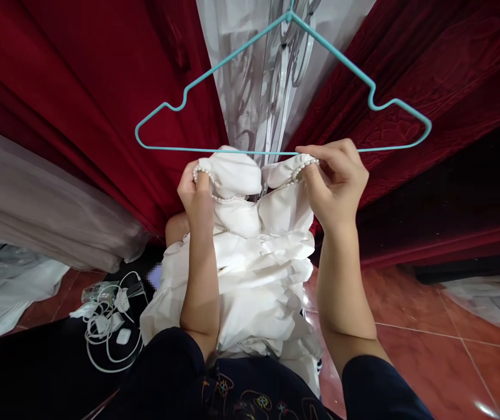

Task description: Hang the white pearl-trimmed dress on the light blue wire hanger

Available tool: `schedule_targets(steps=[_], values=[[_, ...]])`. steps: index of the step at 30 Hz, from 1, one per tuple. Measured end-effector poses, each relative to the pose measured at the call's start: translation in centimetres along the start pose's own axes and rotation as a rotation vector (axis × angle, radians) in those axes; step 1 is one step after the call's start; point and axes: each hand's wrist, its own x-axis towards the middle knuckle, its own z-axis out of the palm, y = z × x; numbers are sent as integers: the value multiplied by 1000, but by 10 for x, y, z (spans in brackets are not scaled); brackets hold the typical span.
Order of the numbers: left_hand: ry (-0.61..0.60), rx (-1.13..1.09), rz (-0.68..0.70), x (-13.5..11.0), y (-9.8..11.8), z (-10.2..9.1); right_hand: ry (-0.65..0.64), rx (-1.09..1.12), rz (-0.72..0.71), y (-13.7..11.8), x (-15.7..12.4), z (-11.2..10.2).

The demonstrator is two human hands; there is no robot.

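A white dress (250, 274) with a pearl-beaded neckline lies gathered across my lap, its top lifted toward the hanger. My left hand (196, 189) pinches the beaded edge at the left side of the bodice. On the opposite side, my right hand (337, 175) grips the beaded edge between thumb and fingers, close beneath the hanger's lower bar. The light blue hanger (214, 150) hangs just above and behind the bodice. I cannot tell whether any of the fabric is fastened to it.
Dark red curtains (101, 76) hang left and right, with white metal scrollwork (281, 87) between them. White cables (105, 326) lie tangled on a black surface (26, 373) at the lower left. Red floor tiles (425, 350) show at the right. Pale sheer fabric (44, 186) hangs at the left.
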Motion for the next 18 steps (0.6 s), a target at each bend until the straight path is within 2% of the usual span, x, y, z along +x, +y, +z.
schedule_targets(steps=[3, 5, 7, 9, 13, 16, 18], values=[[87, 135, -7, 12, -18, -33, -11, 31, -12, 1, 3, -4], [136, 169, 53, 28, -21, -52, -7, 33, -16, 1, 4, -7], [172, 183, 147, 50, -14, -66, -8, 20, -14, 2, 6, -10], [184, 178, 218, 75, 3, -72, -13, 10, -13, 2, 7, -12], [155, 227, 242, 116, 52, -62, -10, 14, -24, 0, 8, -12], [66, 359, 238, 124, 83, -41, -3, 26, -23, -1, 7, -9], [3, 448, 280, 122, 95, -25, 11, 30, -28, -1, 5, -5]])
